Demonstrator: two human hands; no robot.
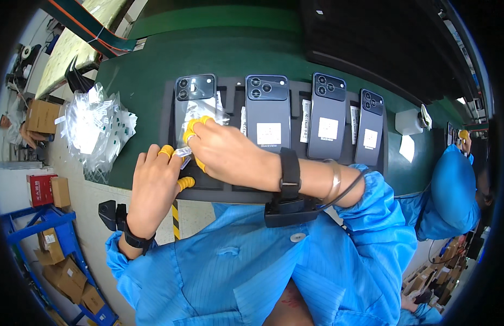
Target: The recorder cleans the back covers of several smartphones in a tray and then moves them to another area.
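leftmost phone [208, 86]: here it lies, left end of the dark tray [235, 195], wrinkled clear film [213, 106] over its back.
left hand [152, 176]: by the tray's near left corner, thumb and forefinger parted.
right hand [225, 142]: yellow-tipped fingers bunched over film and phone; whether they pinch, i cannot tell.
tray: four in a row, the other three phones [271, 117] each wearing a white label.
green table [140, 68]: underneath it all, clear plastic heap [94, 130] at left, white container [407, 120] at right, contents unreadable.
floor [92, 228]: blue rack [24, 233] down left, loaded with cardboard boxes [73, 280].
far right: a co-worker [453, 179] in blue, bent over.
hidden: leftmost phone's near end, behind the right hand.
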